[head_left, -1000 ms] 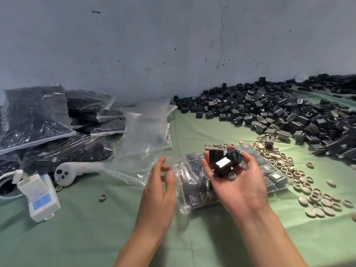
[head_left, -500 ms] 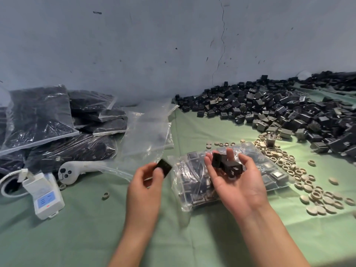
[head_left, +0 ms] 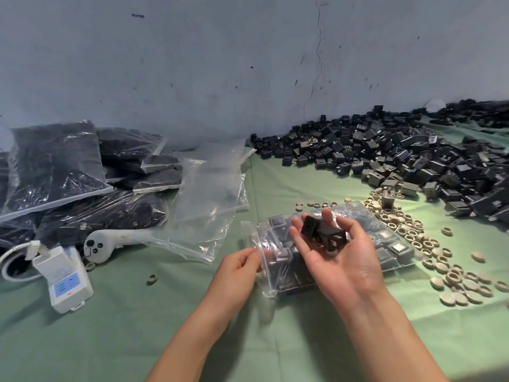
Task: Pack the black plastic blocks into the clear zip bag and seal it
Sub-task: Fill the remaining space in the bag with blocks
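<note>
Several blocks (head_left: 323, 234) on right hand (head_left: 344, 267); left (head_left: 238, 267) pinches bag (head_left: 278, 274).

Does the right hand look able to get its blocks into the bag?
Probably yes: the left hand pinches the bag edge, and the right hand holds the blocks just above it, nothing between.

The right hand (head_left: 341, 260), palm up, carries a few black plastic blocks (head_left: 323, 234) on its nearly straight fingers. Just left of it, the left hand (head_left: 239, 270) pinches the mouth of a clear plastic zip bag (head_left: 276, 279), part-filled, lying beneath the right hand.
</note>
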`<state>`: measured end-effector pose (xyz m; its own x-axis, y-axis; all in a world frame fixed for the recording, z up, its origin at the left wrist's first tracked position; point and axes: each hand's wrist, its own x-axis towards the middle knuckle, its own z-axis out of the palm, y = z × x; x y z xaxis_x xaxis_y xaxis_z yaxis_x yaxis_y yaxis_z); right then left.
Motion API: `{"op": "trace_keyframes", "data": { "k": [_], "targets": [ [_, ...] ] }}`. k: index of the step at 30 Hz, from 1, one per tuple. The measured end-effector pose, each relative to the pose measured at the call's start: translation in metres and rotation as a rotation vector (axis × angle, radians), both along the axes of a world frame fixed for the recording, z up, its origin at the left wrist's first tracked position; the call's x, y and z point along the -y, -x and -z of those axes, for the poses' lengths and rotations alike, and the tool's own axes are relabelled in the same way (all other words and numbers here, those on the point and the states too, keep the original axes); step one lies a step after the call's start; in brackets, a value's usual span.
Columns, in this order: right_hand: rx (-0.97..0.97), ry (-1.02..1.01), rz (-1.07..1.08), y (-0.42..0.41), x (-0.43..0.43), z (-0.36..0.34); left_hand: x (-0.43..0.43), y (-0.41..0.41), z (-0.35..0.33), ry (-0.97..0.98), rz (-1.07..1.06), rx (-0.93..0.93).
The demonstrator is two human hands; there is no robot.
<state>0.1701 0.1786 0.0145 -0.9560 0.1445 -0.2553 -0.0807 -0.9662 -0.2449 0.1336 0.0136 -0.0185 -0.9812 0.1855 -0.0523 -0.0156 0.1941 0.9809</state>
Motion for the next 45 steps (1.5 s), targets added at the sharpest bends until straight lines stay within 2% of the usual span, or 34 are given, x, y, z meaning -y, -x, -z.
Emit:
{"op": "trace_keyframes", "data": {
  "k": [2, 4, 6, 9, 11, 12, 15, 18, 20, 22, 25, 27, 30, 32, 34, 35, 38, 39, 41, 43, 45],
  "targets": [
    [-0.006, -0.008, -0.024, 0.000, 0.002, -0.001, 0.009, 0.001, -0.004, 0.033, -0.231, -0.089],
    [-0.010, -0.023, -0.050, 0.001, 0.006, -0.002, 0.013, -0.003, -0.014, 0.040, -0.373, -0.303],
    [-0.026, -0.052, -0.086, 0.002, 0.011, -0.004, 0.002, -0.008, -0.028, 0.107, -0.218, -0.473],
    [-0.101, -0.045, -0.156, 0.001, 0.022, -0.008, -0.022, -0.007, -0.038, 0.368, 0.013, -0.574],
    [-0.108, -0.055, -0.176, 0.000, 0.027, -0.009, -0.031, -0.006, -0.042, 0.503, 0.046, -0.602],
    [-0.104, -0.048, -0.180, 0.000, 0.027, -0.010, -0.031, -0.005, -0.042, 0.479, 0.030, -0.604],
    [-0.063, 0.053, -0.136, -0.002, 0.018, -0.011, -0.011, 0.000, -0.040, 0.144, -0.164, -0.484],
    [-0.067, 0.052, -0.055, -0.004, 0.004, -0.013, 0.023, 0.009, -0.020, -0.045, -0.427, -0.194],
    [-0.086, 0.021, -0.006, -0.005, -0.002, -0.015, 0.028, 0.009, -0.002, -0.040, -0.386, -0.017],
    [-0.068, -0.013, 0.034, -0.003, -0.004, -0.016, 0.017, 0.008, 0.007, -0.092, -0.218, 0.084],
    [-0.006, -0.099, 0.038, -0.001, 0.000, -0.015, -0.004, 0.008, 0.006, -0.129, -0.096, 0.103],
    [0.025, -0.221, 0.004, 0.002, 0.005, -0.011, -0.013, 0.009, 0.004, -0.075, -0.120, 0.027],
    [0.119, -0.651, 0.003, 0.006, 0.010, -0.004, -0.017, 0.012, -0.003, 0.007, -0.074, -0.044],
    [0.147, -0.898, 0.014, 0.008, 0.011, -0.002, -0.012, 0.017, -0.007, 0.123, -0.007, -0.015],
    [0.144, -1.054, 0.017, 0.008, 0.011, 0.001, -0.005, 0.022, -0.009, 0.245, 0.051, 0.049],
    [0.134, -1.189, 0.033, 0.007, 0.012, 0.002, -0.001, 0.024, -0.009, 0.251, 0.038, 0.080],
    [0.031, -1.668, 0.124, 0.006, 0.015, 0.010, 0.008, 0.024, -0.011, 0.076, -0.196, 0.054],
    [-0.006, -1.719, 0.141, 0.006, 0.018, 0.010, 0.009, 0.021, -0.014, -0.017, -0.232, 0.014],
    [-0.086, -1.742, 0.127, 0.006, 0.025, 0.012, 0.005, 0.010, -0.024, -0.203, -0.104, -0.024],
    [-0.191, -1.786, 0.076, 0.006, 0.030, 0.015, -0.001, 0.000, -0.030, -0.262, 0.078, -0.027],
    [-0.277, -1.837, 0.027, 0.003, 0.032, 0.017, 0.000, -0.002, -0.031, -0.285, 0.086, -0.011]
  ]
}}
